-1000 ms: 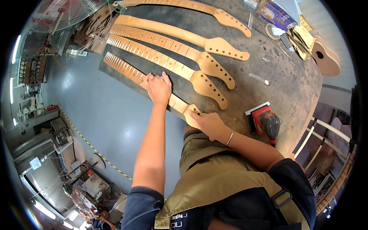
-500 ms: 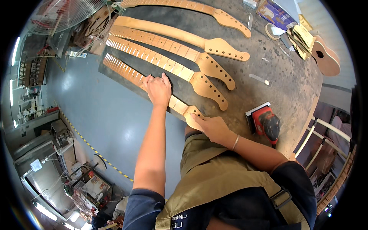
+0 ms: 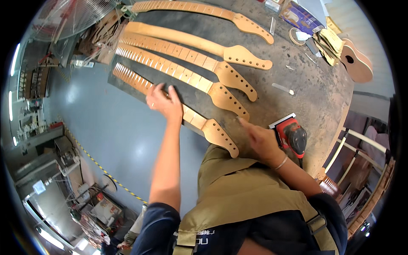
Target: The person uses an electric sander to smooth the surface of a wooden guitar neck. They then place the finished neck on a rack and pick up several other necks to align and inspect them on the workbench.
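A maple guitar neck [image 3: 194,118] lies face up along the table's near edge, its headstock [image 3: 219,135] jutting past that edge above my apron. My left hand [image 3: 165,103] is closed over the middle of this neck, fingers bent across the fretboard. Right of the headstock, my right hand [image 3: 264,142] is raised with its fingers stretched out and holds nothing. It is close to a red and black sander [image 3: 294,137]. Beyond the held neck lie a second guitar neck [image 3: 178,71], a third guitar neck [image 3: 191,55] and a neck turned face down [image 3: 182,36].
Another neck [image 3: 199,9] lies at the far side of the dark worktable [image 3: 314,108]. Toward the back right are a purple box [image 3: 302,17], a tape roll [image 3: 294,36], yellow sandpaper sheets [image 3: 329,44] and a small guitar body [image 3: 357,60]. A brush-like tool [image 3: 282,88] lies right of the headstocks.
My right hand has let go of the headstock and moved right toward the sander. My left hand has slid slightly left along the neck, its grip looser. The view has shifted a little.
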Action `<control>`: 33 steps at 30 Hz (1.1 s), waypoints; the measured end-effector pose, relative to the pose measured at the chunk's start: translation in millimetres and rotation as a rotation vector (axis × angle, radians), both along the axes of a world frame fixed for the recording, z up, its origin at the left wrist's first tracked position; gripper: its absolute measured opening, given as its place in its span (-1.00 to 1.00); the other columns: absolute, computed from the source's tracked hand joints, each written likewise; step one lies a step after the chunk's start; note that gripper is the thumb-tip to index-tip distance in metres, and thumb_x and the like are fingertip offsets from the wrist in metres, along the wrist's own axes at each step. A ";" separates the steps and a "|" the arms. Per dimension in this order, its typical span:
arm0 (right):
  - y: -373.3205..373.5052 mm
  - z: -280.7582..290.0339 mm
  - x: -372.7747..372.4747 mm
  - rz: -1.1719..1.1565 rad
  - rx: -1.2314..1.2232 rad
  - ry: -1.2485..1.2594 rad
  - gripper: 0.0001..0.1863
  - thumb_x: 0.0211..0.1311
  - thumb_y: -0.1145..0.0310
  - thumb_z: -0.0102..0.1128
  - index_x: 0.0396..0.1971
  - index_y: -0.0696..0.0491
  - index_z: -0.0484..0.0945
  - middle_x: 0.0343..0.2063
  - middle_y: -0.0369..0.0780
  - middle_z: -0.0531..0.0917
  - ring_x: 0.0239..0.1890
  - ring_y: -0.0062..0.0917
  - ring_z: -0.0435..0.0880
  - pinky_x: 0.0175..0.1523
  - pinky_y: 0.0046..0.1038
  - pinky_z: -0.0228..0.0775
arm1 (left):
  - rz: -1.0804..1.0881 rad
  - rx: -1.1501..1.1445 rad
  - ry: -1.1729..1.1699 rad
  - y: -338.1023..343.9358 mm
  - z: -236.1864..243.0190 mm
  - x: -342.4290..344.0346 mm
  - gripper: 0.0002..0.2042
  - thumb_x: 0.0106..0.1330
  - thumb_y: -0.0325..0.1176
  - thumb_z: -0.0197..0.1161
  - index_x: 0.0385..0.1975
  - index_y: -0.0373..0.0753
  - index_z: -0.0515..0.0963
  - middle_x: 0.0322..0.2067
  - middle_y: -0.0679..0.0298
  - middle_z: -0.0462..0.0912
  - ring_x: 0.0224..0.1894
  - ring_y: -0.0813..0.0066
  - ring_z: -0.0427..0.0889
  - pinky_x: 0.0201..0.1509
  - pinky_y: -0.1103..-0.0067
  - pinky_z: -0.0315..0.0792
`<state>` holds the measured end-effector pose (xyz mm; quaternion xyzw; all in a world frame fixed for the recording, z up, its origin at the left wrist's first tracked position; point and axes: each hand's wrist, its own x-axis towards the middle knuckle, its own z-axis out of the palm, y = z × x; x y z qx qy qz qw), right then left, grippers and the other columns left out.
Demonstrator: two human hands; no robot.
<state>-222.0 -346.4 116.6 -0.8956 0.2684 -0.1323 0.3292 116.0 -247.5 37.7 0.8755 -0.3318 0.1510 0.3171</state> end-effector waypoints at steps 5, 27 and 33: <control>-28.1 13.7 -16.8 -0.176 -0.060 0.030 -0.43 0.33 0.51 0.29 0.35 -0.14 0.57 -0.54 -0.24 0.63 -0.55 -0.34 0.64 -0.45 -0.30 0.46 | 0.192 -0.161 0.432 -15.3 -5.0 0.0 -0.26 0.69 0.01 -0.04 0.60 -0.44 -0.05 0.54 -0.38 -0.25 0.59 -0.33 -0.08 0.59 0.09 0.01; -54.8 43.5 12.8 -0.339 -0.127 0.065 -0.47 0.32 0.50 0.28 0.31 -0.09 0.60 -0.59 -0.26 0.56 -0.57 -0.37 0.63 -0.44 -0.29 0.46 | -0.800 0.543 -0.049 -243.4 46.4 154.8 -0.63 0.19 -0.59 0.32 0.03 -0.25 0.64 -0.01 0.00 0.66 0.11 -0.16 0.61 0.18 0.17 0.54; -41.7 49.6 -4.4 -0.385 -0.079 0.060 -0.49 0.35 0.47 0.28 0.30 -0.10 0.61 -0.60 -0.26 0.56 -0.57 -0.38 0.63 -0.43 -0.29 0.45 | -0.994 0.973 -0.378 -289.8 50.8 165.4 -0.67 0.21 -0.49 0.40 -0.02 -0.23 0.57 -0.03 0.10 0.68 0.08 0.04 0.70 0.07 0.24 0.62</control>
